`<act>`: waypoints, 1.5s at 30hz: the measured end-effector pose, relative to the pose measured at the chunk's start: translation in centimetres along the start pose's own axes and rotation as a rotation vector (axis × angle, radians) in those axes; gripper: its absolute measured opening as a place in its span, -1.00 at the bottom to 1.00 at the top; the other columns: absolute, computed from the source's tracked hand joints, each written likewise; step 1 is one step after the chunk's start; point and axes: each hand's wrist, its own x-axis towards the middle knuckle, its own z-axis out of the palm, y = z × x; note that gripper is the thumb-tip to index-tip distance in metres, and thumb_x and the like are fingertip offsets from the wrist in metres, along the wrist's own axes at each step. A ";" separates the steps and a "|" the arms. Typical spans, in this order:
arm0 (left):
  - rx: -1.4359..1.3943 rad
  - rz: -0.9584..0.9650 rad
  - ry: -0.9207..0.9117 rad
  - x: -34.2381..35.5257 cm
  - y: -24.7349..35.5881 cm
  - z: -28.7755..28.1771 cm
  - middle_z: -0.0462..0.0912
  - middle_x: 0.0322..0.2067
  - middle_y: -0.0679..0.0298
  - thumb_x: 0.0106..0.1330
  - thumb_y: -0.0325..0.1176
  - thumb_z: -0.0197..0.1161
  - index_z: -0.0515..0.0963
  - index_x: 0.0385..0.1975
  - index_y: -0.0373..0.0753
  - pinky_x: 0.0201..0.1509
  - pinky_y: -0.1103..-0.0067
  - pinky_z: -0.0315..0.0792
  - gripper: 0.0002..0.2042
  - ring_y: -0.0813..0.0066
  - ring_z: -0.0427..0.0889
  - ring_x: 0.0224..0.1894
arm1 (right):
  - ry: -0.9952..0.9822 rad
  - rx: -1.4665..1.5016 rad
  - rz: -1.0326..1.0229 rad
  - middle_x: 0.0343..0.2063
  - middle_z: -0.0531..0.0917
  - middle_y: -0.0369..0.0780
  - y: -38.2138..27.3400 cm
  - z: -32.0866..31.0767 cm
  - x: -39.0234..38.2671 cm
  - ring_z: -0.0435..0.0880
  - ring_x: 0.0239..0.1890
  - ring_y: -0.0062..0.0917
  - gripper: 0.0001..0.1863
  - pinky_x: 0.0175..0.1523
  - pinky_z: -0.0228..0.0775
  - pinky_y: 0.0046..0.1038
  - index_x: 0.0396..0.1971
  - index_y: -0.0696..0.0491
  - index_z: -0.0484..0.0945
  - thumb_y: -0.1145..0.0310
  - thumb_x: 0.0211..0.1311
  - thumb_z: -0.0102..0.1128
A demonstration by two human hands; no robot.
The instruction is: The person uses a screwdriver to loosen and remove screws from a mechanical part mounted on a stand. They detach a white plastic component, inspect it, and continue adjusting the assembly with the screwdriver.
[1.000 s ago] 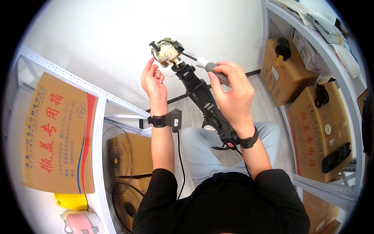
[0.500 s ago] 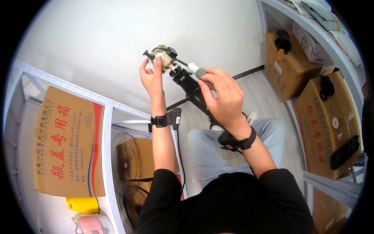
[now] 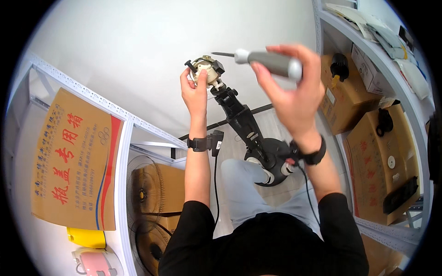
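My left hand [image 3: 196,94] is closed round the side of a cream-coloured motor head [image 3: 209,72] of a standing fan, its thumb lying against the housing. A black knob and a dark block stick out from that head. Below it runs a black stand pole [image 3: 243,120], tilted in the view, down to a round black base [image 3: 278,149] by my feet. Between thumb and fingers, my right hand [image 3: 299,99] grips a screwdriver [image 3: 269,62] with a grey and white handle. Its shaft points left, just above and right of the motor head, apparently apart from it.
On the left shelf stand a large cardboard box [image 3: 76,161], a yellow item [image 3: 86,238] and a pink item [image 3: 94,263]. Wire fan guards [image 3: 146,193] lean beside it. The right shelf [image 3: 331,20] holds cartons, with a black box-shaped part [image 3: 400,195] on one.
My right hand has drawn the screwdriver up and right, away from the motor head, and turned it nearly level. My left hand stays on the head. The view has shifted slightly.
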 end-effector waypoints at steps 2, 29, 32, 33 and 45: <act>-0.002 0.017 0.009 -0.5 0.5 0.0 0.41 -0.38 0.39 0.28 -0.07 0.39 0.45 0.14 -0.39 -0.33 0.68 0.32 -0.41 0.67 0.32 -0.40 | -0.090 0.098 0.007 -0.20 0.74 -0.18 0.8 2.0 2.8 0.72 -0.21 -0.55 -0.39 -0.11 0.57 -0.49 0.10 0.12 0.44 0.45 0.05 0.55; -0.002 0.192 0.061 -0.6 -0.7 0.0 0.53 -0.12 0.13 0.27 -0.02 0.37 0.47 0.12 -0.33 -0.19 0.47 0.51 -0.42 0.35 0.57 -0.22 | -0.589 0.060 0.084 -0.55 0.67 -0.21 4.2 17.7 10.6 0.66 -0.51 -0.60 -0.48 -0.39 0.48 -0.54 0.21 0.11 0.36 0.26 0.33 0.26; -0.012 0.190 0.054 -0.7 -0.5 0.0 0.53 -0.11 0.13 0.27 -0.02 0.37 0.46 0.13 -0.32 -0.17 0.46 0.52 -0.42 0.34 0.58 -0.21 | -0.585 0.033 0.085 -0.56 0.67 -0.21 4.3 17.6 10.7 0.65 -0.52 -0.61 -0.48 -0.41 0.47 -0.54 0.19 0.12 0.37 0.26 0.32 0.27; -0.013 0.184 0.047 -0.7 -0.4 0.0 0.53 -0.11 0.13 0.27 -0.02 0.37 0.46 0.13 -0.32 -0.17 0.46 0.52 -0.42 0.33 0.58 -0.21 | -0.587 0.019 0.082 -0.56 0.66 -0.22 4.3 17.6 10.8 0.64 -0.52 -0.61 -0.48 -0.41 0.47 -0.54 0.19 0.12 0.37 0.25 0.31 0.27; -0.019 0.164 0.028 -0.7 -0.7 -0.1 0.55 -0.06 0.09 0.28 0.00 0.36 0.45 0.16 -0.30 -0.13 0.45 0.53 -0.41 0.31 0.60 -0.14 | -0.683 0.022 0.068 -0.54 0.64 -0.23 3.0 17.4 11.2 0.60 -0.50 -0.61 -0.47 -0.38 0.44 -0.51 0.22 0.12 0.34 0.23 0.34 0.22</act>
